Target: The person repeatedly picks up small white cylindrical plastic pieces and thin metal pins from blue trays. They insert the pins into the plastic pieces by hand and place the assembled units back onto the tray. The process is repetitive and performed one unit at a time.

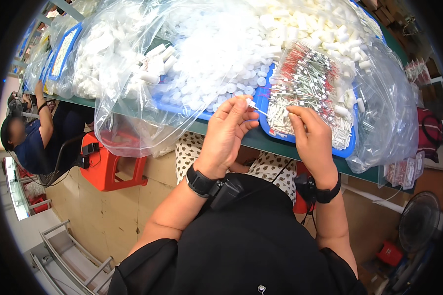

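My left hand [227,130] is raised at the table's near edge, thumb and fingertips pinched on a small white piece with a thin stem [252,104]. My right hand [312,137] hovers over the near part of a blue tray [262,105], its thumb and forefinger drawn together. Whatever lies between those fingertips is too small to make out. In the tray are many small white tubes [279,121] toward the near left. Behind them lies a clear bag of thin metal pins with white heads and red parts [305,73].
Translucent round discs [216,64] heap up left of the tray, with cream cylinders [325,29] behind it. Clear plastic bags [128,128] hang over the table edge. A red stool [110,164] and a seated person [32,142] are at the left; a fan [419,221] stands lower right.
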Demonstrator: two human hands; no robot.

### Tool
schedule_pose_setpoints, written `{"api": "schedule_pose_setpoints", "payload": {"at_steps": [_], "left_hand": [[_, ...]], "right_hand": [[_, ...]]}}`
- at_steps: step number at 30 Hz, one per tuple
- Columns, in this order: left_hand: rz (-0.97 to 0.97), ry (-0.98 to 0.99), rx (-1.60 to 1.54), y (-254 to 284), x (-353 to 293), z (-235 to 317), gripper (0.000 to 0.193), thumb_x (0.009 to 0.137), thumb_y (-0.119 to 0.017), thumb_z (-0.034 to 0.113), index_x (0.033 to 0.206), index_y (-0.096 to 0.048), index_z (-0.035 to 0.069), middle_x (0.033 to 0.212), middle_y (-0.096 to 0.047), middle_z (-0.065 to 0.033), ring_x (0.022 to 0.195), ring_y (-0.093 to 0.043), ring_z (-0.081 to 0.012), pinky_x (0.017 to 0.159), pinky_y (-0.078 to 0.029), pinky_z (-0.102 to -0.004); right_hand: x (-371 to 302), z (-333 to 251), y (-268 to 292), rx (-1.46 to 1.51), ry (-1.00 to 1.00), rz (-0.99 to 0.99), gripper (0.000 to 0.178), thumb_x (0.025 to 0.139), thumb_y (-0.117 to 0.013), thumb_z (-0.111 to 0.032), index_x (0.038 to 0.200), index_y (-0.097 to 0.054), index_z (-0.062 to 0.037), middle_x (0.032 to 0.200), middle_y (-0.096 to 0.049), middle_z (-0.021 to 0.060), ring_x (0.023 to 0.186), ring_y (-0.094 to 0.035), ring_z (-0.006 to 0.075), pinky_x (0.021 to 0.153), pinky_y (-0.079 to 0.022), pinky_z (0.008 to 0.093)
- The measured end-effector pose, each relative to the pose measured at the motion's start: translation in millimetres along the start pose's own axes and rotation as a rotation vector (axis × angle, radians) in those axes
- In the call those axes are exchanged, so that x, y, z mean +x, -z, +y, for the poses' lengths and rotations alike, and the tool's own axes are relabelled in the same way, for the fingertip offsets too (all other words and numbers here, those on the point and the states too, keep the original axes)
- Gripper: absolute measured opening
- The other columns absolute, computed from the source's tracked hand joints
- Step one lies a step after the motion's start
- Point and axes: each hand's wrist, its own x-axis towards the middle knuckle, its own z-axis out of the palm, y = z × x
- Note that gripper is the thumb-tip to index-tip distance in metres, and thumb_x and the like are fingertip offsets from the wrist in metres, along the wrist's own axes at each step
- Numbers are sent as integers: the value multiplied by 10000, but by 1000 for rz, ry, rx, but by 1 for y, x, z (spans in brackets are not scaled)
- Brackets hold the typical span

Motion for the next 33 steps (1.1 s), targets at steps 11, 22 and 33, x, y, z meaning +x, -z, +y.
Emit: {"api": "schedule_pose_setpoints", "payload": {"at_steps": [11, 22, 33], "left_hand": [[2, 58, 5, 7, -2, -4, 290, 998, -577, 261, 1169, -589, 27, 1028, -657, -107, 978, -673, -212, 853, -564, -315], [-19, -5, 2, -8, -3, 4, 276, 1006, -561, 243, 1170, -586, 23, 1069, -663, -127, 1011, -675, -222, 867, -563, -315], [-37, -17, 71, -8, -2, -4, 269, 1003, -566, 216, 1180, -587, 16, 1042, -672, -124, 1005, -677, -220, 859, -563, -310]], "right_hand": [[15, 16, -19, -537, 449, -190, 103, 714, -609, -57, 817, -608, -60, 875, -558, 65, 866, -565, 246, 721, -471, 350], [5, 2, -1, 55, 178, -38, 92, 826, -669, -11, 892, -610, -36, 737, -628, 86, 596, -595, 228, 550, -463, 345], [-1, 1, 8, 45, 257, 22, 110, 823, -700, -4, 904, -628, -21, 756, -631, 91, 651, -629, 245, 583, -490, 347]]}}
